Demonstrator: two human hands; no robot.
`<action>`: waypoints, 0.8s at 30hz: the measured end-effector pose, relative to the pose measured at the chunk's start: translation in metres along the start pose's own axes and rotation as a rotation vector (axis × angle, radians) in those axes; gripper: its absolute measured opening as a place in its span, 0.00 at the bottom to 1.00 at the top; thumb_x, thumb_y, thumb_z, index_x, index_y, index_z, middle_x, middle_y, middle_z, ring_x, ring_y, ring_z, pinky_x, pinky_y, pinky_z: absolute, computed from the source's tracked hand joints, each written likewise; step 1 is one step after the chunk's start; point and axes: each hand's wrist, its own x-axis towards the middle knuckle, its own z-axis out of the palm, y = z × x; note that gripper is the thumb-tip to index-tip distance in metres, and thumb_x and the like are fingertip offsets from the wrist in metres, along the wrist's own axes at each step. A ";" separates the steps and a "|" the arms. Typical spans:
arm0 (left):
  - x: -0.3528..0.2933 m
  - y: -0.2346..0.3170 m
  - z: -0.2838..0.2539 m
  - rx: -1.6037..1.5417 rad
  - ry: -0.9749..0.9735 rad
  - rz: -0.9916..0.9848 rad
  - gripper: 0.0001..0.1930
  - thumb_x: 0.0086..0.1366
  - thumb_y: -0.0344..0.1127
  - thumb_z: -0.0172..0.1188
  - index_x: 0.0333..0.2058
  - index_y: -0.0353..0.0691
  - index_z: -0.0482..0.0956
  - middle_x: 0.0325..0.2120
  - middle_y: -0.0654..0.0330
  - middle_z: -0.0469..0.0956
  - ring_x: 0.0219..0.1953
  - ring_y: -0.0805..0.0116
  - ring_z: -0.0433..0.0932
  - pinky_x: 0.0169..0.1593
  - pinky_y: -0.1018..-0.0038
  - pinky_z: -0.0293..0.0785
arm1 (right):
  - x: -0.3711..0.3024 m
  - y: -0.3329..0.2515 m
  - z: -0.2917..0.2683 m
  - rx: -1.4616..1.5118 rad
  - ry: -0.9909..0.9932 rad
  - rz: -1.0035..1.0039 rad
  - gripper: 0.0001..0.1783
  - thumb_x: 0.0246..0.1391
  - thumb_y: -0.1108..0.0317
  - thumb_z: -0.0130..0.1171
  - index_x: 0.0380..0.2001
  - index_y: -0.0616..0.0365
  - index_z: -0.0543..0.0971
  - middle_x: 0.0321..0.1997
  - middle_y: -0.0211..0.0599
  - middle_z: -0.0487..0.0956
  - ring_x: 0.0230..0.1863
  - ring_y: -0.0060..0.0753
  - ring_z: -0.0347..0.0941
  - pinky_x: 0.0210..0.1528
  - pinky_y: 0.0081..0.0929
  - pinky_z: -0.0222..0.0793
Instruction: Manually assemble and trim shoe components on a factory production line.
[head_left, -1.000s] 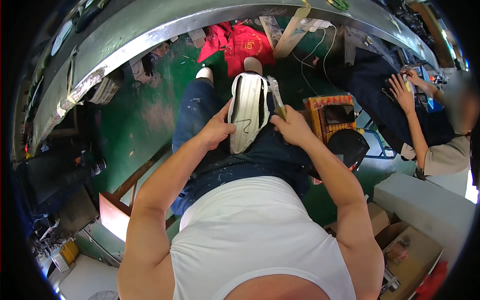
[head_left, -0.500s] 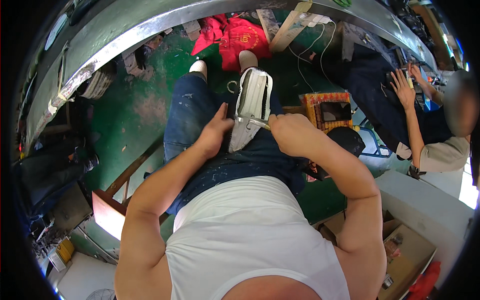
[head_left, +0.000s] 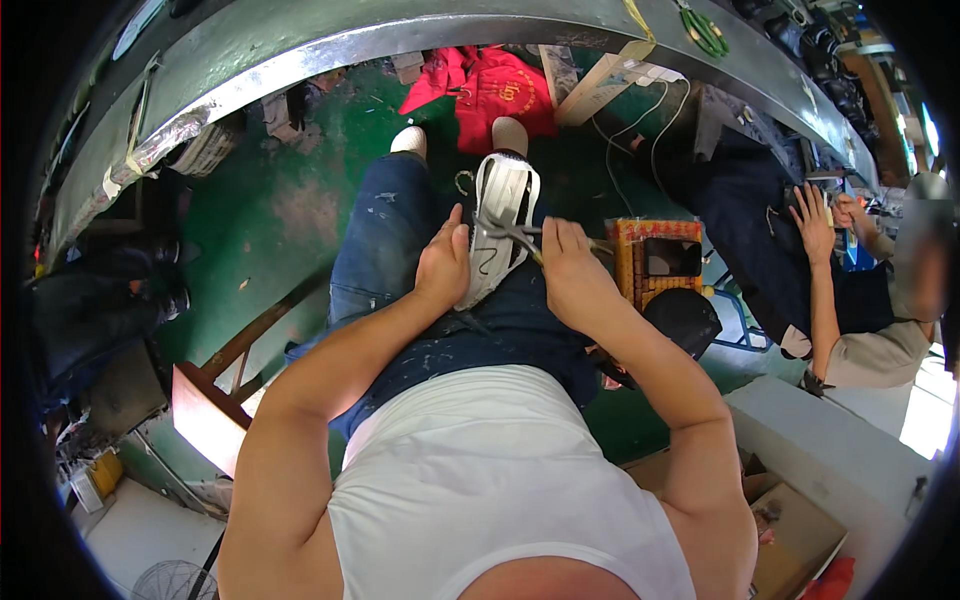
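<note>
A white shoe upper lies lengthwise over my lap, its underside apparently turned up, with a pale rim folded around its far end. My left hand presses against its left side, thumb up along the edge and fingers partly hidden. From the right, my right hand holds metal pincers by the handles, fingers loosely extended over them. The pincers' jaws lie over the middle of the shoe upper; whether they grip its edge I cannot tell. A dark curved mark or thread shows just below the jaws.
A metal-edged bench curves across the far side, with green-handled pliers on it. Right of my knees are a phone on a red-and-yellow box and a black cap. A co-worker's hand is farther right. A red garment lies on the floor.
The pincers have turned, so their crossed jaws now show over the shoe upper. My right hand's fingers have loosened and straightened. My left hand sits closer against the shoe's side.
</note>
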 end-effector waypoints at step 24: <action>0.022 0.044 -0.024 0.600 -0.515 0.258 0.30 0.70 0.49 0.47 0.69 0.64 0.52 0.68 0.35 0.46 0.45 0.37 0.78 0.49 0.55 0.77 | 0.019 0.040 0.030 0.537 -0.039 0.287 0.21 0.64 0.55 0.49 0.47 0.62 0.72 0.43 0.54 0.78 0.43 0.61 0.75 0.44 0.50 0.70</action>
